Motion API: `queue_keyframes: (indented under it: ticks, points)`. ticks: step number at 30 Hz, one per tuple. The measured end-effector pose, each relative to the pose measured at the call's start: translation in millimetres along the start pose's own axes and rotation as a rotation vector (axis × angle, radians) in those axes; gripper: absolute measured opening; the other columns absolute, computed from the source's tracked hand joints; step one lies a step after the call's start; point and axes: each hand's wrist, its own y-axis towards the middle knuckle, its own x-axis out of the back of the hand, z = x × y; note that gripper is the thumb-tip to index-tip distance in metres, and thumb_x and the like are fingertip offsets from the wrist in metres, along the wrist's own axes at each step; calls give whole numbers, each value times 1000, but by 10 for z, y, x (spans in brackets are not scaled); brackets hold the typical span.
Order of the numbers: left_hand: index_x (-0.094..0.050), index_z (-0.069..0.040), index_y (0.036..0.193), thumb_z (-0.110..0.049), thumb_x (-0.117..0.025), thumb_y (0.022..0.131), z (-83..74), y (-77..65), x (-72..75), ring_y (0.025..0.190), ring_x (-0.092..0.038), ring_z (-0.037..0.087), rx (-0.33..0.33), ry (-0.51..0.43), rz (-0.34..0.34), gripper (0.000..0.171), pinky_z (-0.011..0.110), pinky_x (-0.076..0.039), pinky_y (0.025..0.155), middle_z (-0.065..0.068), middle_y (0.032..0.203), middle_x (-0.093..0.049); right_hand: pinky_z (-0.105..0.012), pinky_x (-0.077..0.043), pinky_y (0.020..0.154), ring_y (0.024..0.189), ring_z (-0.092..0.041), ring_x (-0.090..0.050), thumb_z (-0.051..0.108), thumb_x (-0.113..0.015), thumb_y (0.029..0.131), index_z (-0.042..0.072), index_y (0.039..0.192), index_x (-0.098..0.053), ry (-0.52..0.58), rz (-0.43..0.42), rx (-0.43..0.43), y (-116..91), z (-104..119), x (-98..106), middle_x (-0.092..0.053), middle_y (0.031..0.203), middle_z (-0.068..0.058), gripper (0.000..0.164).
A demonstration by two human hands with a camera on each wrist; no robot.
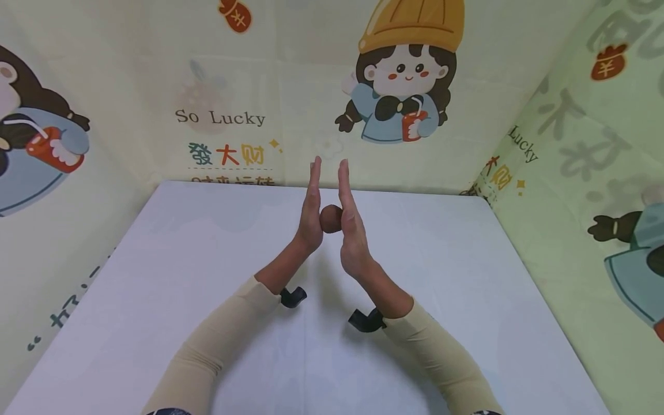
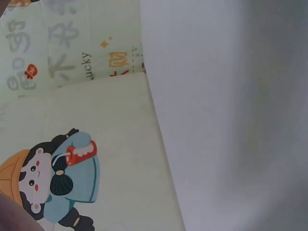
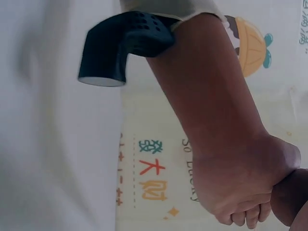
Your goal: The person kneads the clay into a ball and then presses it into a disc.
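A round brown ball (image 1: 331, 219) is sandwiched between two upright palms above the white tabletop in the head view. My left hand (image 1: 310, 214) presses it from the left side, fingers straight and pointing up and away. From the other side my right hand (image 1: 353, 225) touches it, its fingers likewise extended. In the right wrist view the ball (image 3: 290, 196) shows at the lower right against the left hand (image 3: 240, 178). The left wrist view holds only a blurred bit of skin at its lower left corner; the ball is out of that picture.
The white tabletop (image 1: 218, 242) meets patterned cloth walls at its back and sides, the back wall (image 1: 306, 86) bearing cartoon prints. Black wrist camera mounts jut from the left sleeve (image 1: 293, 297) and the right sleeve (image 1: 366, 320).
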Motion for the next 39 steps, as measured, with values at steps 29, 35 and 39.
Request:
queue_keyframes:
  ticks: [29, 35, 39]
  points:
    - [-7, -7, 169, -38, -11, 111, -196, -379, -305, 154, -23, 16, -68, -79, 118, 66, 47, -10, 126, 0, 177, -8, -46, -11, 126, 161, -17, -3, 61, -21, 110, 7, 169, 0, 33, -70, -26, 102, -122, 209, 4, 176, 3, 82]
    - [-8, -5, 169, -31, -11, 110, -294, -380, -335, 161, -7, 16, -78, -86, 107, 64, 44, -4, 128, 2, 177, -8, -42, -2, 128, 161, -18, 4, 53, -20, 113, 3, 168, -1, 40, -66, 4, 111, -189, 233, 3, 176, 0, 77]
    - [-9, -5, 169, -29, -10, 111, -351, -390, -338, 160, -8, 16, -72, -103, 88, 62, 42, -5, 128, 0, 177, -8, -42, -1, 128, 161, -18, 4, 50, -19, 114, 1, 167, -1, 46, -62, 3, 99, -233, 235, 4, 176, -4, 74]
